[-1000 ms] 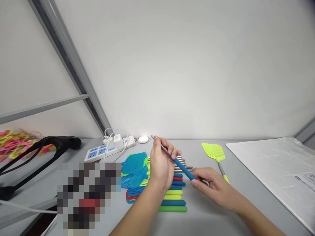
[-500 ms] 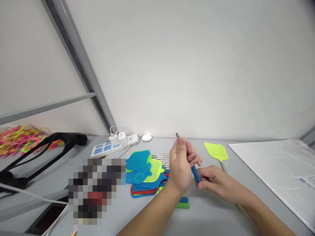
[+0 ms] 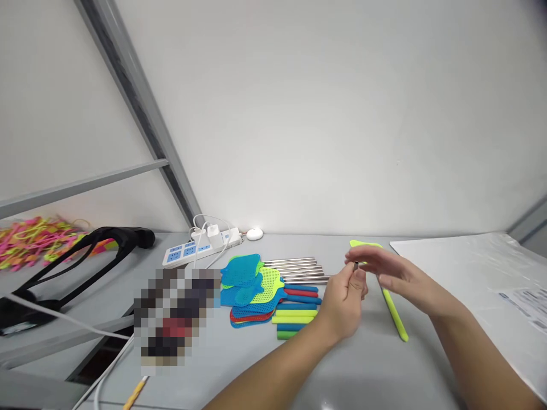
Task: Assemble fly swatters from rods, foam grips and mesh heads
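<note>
My left hand (image 3: 344, 302) is closed round a metal rod (image 3: 356, 265), whose grey tip sticks out above the thumb. The rest of the rod and its blue grip are hidden by the hand. My right hand (image 3: 395, 276) is open, fingers stretched flat, just beside that tip. Under and behind it lies a yellow-green fly swatter (image 3: 395, 313) on the table. Left of my hands are stacked blue, yellow and red swatter heads (image 3: 243, 273), a row of metal rods (image 3: 294, 265), and coloured grips (image 3: 297, 320) in blue, yellow, red and green.
A white power strip (image 3: 203, 247) with chargers and a white round device (image 3: 254, 234) stand against the wall. Far left are a black strap frame (image 3: 81, 273) and a heap of pink and yellow cords (image 3: 36, 242). White plastic sheeting (image 3: 470, 267) covers the right side.
My right hand has let go of the blue grip and opened, rising beside the rod's tip. My left hand has moved right and down, still holding the rod. The view has shifted slightly.
</note>
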`<state>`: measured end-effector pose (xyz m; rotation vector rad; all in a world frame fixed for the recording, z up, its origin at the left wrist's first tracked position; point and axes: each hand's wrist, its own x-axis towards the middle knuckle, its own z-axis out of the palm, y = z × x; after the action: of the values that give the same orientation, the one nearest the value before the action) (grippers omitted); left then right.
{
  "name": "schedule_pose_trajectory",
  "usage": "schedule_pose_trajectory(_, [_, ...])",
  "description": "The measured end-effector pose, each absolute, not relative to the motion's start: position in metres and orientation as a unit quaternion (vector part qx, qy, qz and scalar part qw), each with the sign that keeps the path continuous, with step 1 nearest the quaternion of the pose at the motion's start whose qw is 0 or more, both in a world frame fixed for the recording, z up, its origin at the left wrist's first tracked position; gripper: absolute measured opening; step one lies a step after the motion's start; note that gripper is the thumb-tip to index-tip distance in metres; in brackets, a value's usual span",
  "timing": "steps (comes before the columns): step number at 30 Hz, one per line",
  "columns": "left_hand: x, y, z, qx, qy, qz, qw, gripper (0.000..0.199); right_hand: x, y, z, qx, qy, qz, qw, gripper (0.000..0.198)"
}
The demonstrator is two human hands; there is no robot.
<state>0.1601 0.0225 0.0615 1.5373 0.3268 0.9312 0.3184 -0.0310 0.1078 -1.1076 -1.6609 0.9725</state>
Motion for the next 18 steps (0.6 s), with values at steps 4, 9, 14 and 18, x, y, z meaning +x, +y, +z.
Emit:
schedule_pose_trajectory(4, [0.164, 0.018, 0.054, 0.686, 0.140, 0.405, 0.589, 0.039, 0.292, -0.040, 0.115, -0.483, -0.672, 0.330, 0.454, 0.029])
schedule_pose_trajectory(9, [0.166, 0.011, 0.050, 0.695, 0.147, 0.418, 0.567, 0.040, 0.264, -0.043, 0.113, -0.505, -0.619, 0.326, 0.506, 0.023])
schedule_pose_trajectory(14, [0.165, 0.007, 0.051, 0.693, 0.155, 0.457, 0.536, 0.041, 0.257, -0.043, 0.109, -0.491, -0.624, 0.313, 0.521, 0.030])
schedule_pose_trajectory(18, [0.165, 0.004, 0.050, 0.692, 0.156, 0.480, 0.516, 0.042, 0.253, -0.043, 0.106, -0.484, -0.638, 0.296, 0.520, 0.034])
